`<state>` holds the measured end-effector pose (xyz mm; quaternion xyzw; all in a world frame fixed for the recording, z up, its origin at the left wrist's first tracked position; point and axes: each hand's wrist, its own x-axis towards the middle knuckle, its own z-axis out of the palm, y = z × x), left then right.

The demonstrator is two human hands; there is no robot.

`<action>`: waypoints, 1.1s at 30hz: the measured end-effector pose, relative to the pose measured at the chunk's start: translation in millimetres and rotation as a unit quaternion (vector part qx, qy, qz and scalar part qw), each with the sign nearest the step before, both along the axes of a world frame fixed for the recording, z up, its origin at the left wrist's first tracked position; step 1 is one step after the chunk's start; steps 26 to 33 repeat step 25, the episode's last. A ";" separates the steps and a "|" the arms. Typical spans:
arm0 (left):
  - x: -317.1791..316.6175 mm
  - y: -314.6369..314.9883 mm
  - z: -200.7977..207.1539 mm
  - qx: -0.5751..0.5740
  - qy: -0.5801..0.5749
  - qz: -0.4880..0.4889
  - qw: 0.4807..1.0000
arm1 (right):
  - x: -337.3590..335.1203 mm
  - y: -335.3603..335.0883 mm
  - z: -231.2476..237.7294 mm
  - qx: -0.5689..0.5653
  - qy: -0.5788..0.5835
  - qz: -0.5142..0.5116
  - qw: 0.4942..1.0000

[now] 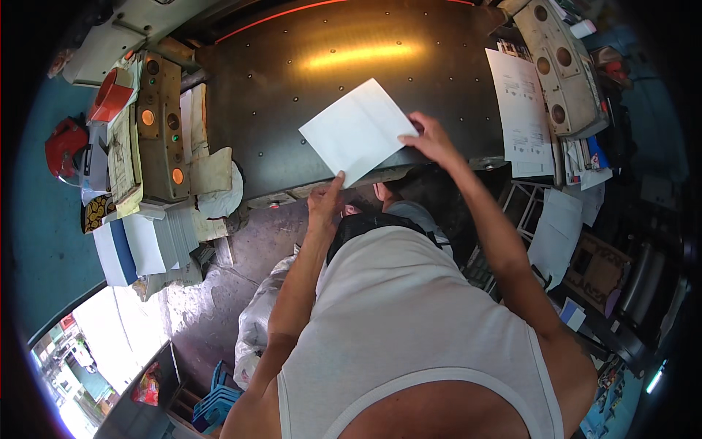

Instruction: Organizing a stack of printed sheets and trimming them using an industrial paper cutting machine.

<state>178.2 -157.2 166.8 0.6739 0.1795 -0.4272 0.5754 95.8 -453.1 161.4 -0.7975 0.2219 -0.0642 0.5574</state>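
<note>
A white sheet of paper (358, 132), perhaps a thin stack, lies turned at an angle over the front part of a dark metal machine table (267, 88). At its right corner, my right hand (431, 139) pinches the edge between thumb and fingers. My left hand (325, 201) grips the near corner from below left, its index finger on top of the paper. Small round studs dot the table's surface. How many sheets there are, I cannot tell.
Control panels with lit buttons stand left (161, 124) and right (559, 66) of the table. A printed sheet (519, 110) lies at the right edge. At left sit stacked papers (157, 245). Plastic bags (263, 314) and blue stools (216, 402) are on the floor.
</note>
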 end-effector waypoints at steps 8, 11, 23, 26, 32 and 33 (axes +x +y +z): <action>1.6 13.6 -22.0 -0.146 -0.019 0.053 0.988 | -40.2 81.4 -6.8 0.003 -0.010 -0.178 0.984; -8.4 20.7 -19.3 -0.154 -0.023 0.048 0.987 | -47.9 86.6 2.4 0.075 -0.023 -0.205 0.976; -23.2 21.9 -31.8 -0.267 -0.004 -0.014 0.964 | -60.8 77.3 5.8 0.282 -0.015 -0.279 0.918; -15.2 23.9 -33.6 -0.253 -0.027 -0.059 0.965 | -60.7 82.5 0.2 0.271 -0.042 -0.299 0.914; -15.2 23.9 -33.6 -0.253 -0.027 -0.059 0.965 | -60.7 82.5 0.2 0.271 -0.042 -0.299 0.914; -15.2 23.9 -33.6 -0.253 -0.027 -0.059 0.965 | -60.7 82.5 0.2 0.271 -0.042 -0.299 0.914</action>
